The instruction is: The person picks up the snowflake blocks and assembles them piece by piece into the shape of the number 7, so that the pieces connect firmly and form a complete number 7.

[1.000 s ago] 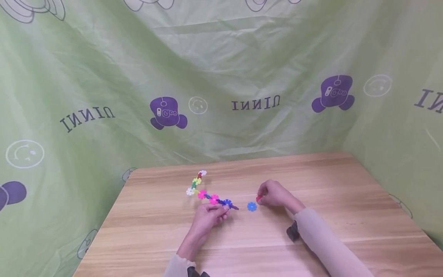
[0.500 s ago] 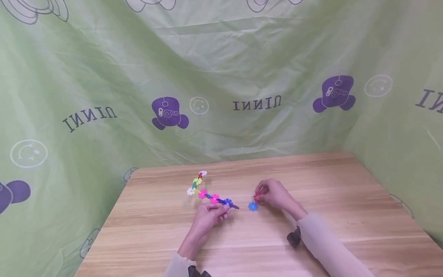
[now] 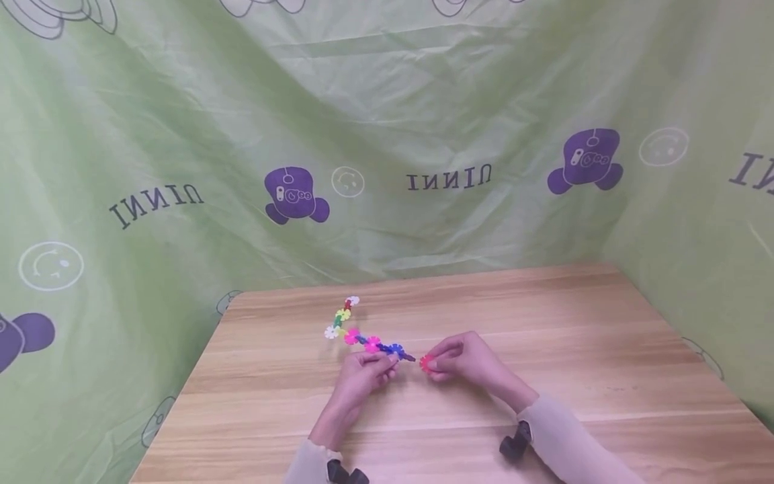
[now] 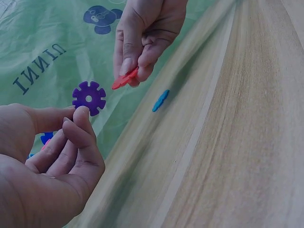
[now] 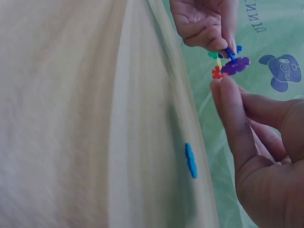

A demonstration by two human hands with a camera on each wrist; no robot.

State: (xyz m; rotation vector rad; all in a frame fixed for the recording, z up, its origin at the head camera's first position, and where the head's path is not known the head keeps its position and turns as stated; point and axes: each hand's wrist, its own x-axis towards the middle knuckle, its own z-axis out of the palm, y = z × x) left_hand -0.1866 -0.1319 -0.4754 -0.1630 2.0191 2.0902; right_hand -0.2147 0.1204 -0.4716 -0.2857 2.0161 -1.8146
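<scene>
A chain of interlocking plastic snowflake discs (image 3: 352, 336) in several colors slants across the head view, raised above the table. My left hand (image 3: 361, 378) pinches it near its right end, at a blue disc (image 3: 396, 351). The last disc, a purple one (image 4: 89, 99), juts out past the left fingertips and faces the left wrist camera. Just right of it, my right hand (image 3: 468, 363) pinches a red snowflake disc (image 3: 426, 364) between thumb and fingers. A small gap separates the red disc from the purple one.
On the wooden table (image 3: 605, 376) lies a loose blue disc (image 4: 161, 100), seen in both wrist views and hidden behind the right hand in the head view. A green printed cloth (image 3: 387, 228) hangs behind the table and at its sides.
My right hand has lifted the red disc and carried it left, toward the chain's purple end. It now covers the loose blue disc from above. The left hand stays almost still.
</scene>
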